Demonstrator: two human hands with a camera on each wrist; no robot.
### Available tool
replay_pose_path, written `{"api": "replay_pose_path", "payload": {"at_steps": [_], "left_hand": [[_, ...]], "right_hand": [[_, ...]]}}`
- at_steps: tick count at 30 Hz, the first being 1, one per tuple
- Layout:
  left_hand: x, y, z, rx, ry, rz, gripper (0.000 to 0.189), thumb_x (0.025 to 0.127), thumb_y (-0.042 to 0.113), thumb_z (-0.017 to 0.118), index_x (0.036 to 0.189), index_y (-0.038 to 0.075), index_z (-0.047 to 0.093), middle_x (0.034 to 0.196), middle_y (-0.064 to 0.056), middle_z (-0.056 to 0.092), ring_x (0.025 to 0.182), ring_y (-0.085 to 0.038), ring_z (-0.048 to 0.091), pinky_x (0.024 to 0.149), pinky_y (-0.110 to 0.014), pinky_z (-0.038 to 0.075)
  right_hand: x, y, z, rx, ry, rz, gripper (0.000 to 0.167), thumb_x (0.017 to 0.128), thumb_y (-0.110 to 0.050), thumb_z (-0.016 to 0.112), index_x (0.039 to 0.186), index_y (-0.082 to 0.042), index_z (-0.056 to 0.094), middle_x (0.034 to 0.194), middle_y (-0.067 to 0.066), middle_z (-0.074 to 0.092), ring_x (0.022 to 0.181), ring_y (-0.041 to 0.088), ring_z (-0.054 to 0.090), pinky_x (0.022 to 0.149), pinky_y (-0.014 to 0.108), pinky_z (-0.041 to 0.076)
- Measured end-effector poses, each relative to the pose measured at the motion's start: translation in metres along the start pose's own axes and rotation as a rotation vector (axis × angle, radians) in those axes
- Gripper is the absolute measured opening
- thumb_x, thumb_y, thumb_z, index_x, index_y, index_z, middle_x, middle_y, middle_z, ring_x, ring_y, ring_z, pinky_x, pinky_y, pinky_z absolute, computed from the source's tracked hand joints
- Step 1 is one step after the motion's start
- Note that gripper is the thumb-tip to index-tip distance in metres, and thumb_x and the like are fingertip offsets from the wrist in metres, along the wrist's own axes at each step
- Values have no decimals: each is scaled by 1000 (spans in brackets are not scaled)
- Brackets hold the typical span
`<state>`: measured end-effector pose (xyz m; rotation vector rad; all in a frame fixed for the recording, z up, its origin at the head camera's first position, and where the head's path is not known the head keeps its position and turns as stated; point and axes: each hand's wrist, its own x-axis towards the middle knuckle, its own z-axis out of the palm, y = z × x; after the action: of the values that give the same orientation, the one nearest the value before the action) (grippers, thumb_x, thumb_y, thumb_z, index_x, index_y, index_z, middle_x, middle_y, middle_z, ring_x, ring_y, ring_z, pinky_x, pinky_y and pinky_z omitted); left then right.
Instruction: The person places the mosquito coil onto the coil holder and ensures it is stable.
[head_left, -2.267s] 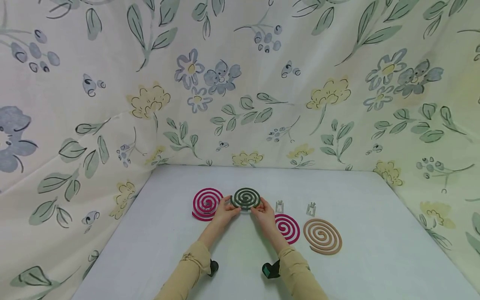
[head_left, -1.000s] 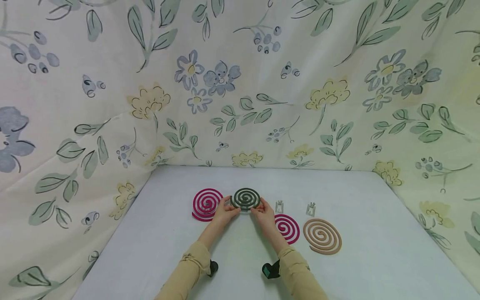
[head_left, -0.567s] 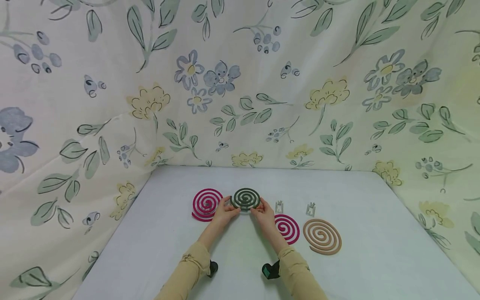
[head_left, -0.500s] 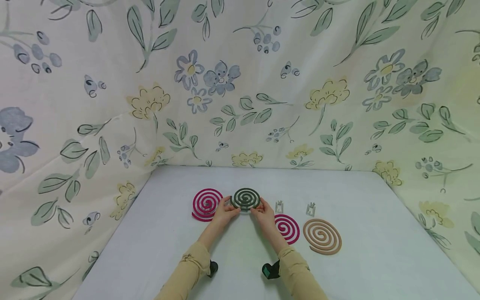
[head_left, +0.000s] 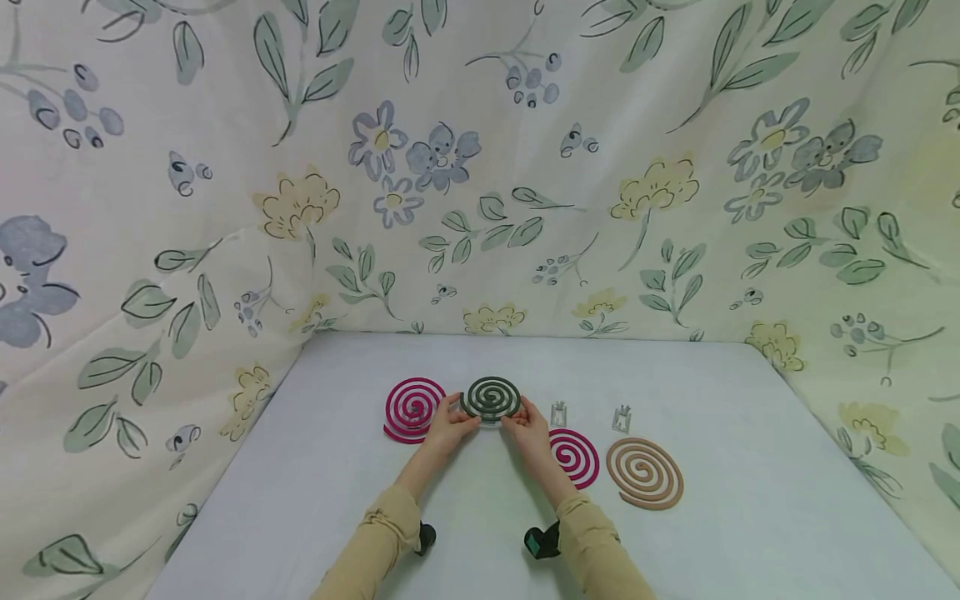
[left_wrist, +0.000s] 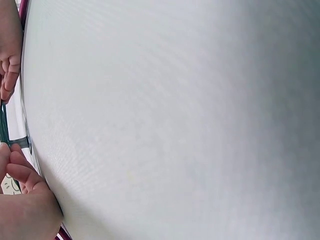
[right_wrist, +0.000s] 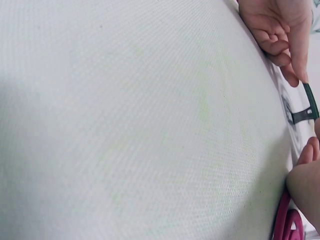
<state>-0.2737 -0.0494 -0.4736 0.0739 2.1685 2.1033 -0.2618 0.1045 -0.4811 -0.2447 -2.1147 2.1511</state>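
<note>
In the head view, a dark green mosquito coil (head_left: 491, 397) lies flat between my hands, a little above the table. My left hand (head_left: 450, 427) pinches its left edge and my right hand (head_left: 529, 427) pinches its right edge. Under the coil, the right wrist view shows a small metal stand (right_wrist: 302, 116) reaching down toward the table. Whether the coil is fixed on that stand cannot be told. In the left wrist view, only the thin edge of the green coil (left_wrist: 4, 125) shows, between the fingers of both hands.
A magenta coil (head_left: 416, 408) lies left of my left hand, with what looks like a stand at its centre. Beside my right forearm lie another magenta coil (head_left: 567, 457), partly covered, and a tan coil (head_left: 643, 473). Two metal stands (head_left: 558, 414) (head_left: 622, 419) lie behind them.
</note>
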Motion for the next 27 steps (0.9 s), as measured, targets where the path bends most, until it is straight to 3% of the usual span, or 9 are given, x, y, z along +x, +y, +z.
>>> {"api": "replay_pose_path", "payload": {"at_steps": [10,18,27], "left_hand": [[6,-7,-1,12,-2,0,62,84,-5,62,137,-13,29,76,-5,57,66,-5,50,66,-16,44],[23,-31,-2,20,8,-2,65,85,0,65,139,-8,30,73,3,56,65,-2,50,65,-15,44],[23,-32,-2,39,20,-20,65,85,3,66,139,-5,31,73,4,55,66,-3,50,66,-16,44]], "right_hand": [[19,28,0,-33,11,2,63,83,4,63,138,13,34,89,7,48,71,5,43,59,11,39],[20,30,0,-39,16,-12,63,82,5,63,138,14,35,88,7,49,71,4,44,60,11,39],[20,29,0,-44,16,-9,63,82,4,63,138,13,34,88,7,49,71,5,44,60,11,39]]}}
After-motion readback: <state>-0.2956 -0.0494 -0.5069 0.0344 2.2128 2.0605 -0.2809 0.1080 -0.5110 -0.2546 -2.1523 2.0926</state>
